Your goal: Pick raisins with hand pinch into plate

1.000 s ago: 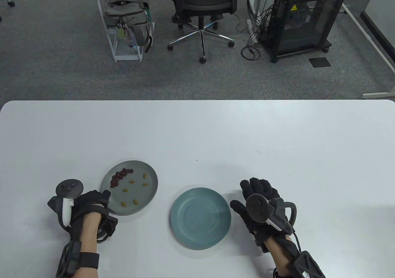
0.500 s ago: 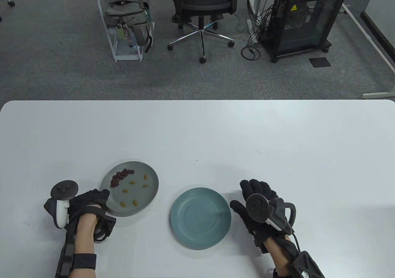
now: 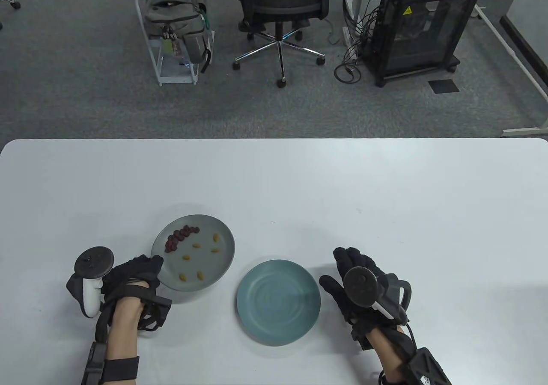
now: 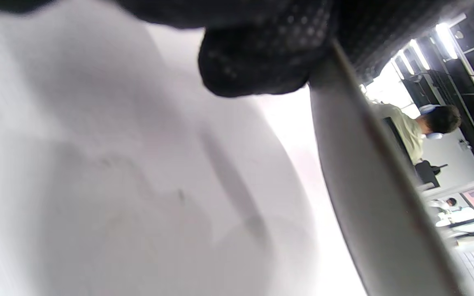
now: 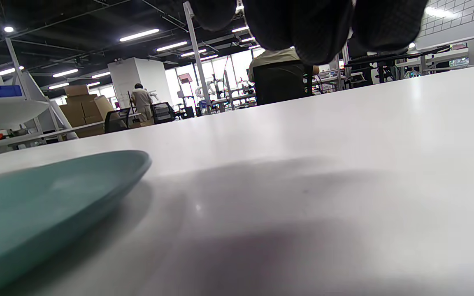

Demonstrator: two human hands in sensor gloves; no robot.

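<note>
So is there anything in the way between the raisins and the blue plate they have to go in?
Nothing visible is. The raisins lie on the grey plate, which the left hand holds at its near-left edge. Only bare table lies between it and the empty teal plate. The right hand rests beside that plate, not over it.

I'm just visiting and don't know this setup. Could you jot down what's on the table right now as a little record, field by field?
surface: white table
grey plate: left of centre, holds food
dark raisins: clustered on the grey plate's far-left part
yellow raisins: scattered singly across the grey plate
teal plate: near centre, nothing on it
left hand: grips the grey plate's near-left rim
right hand: fingers spread, just right of the teal plate, holding nothing
</note>
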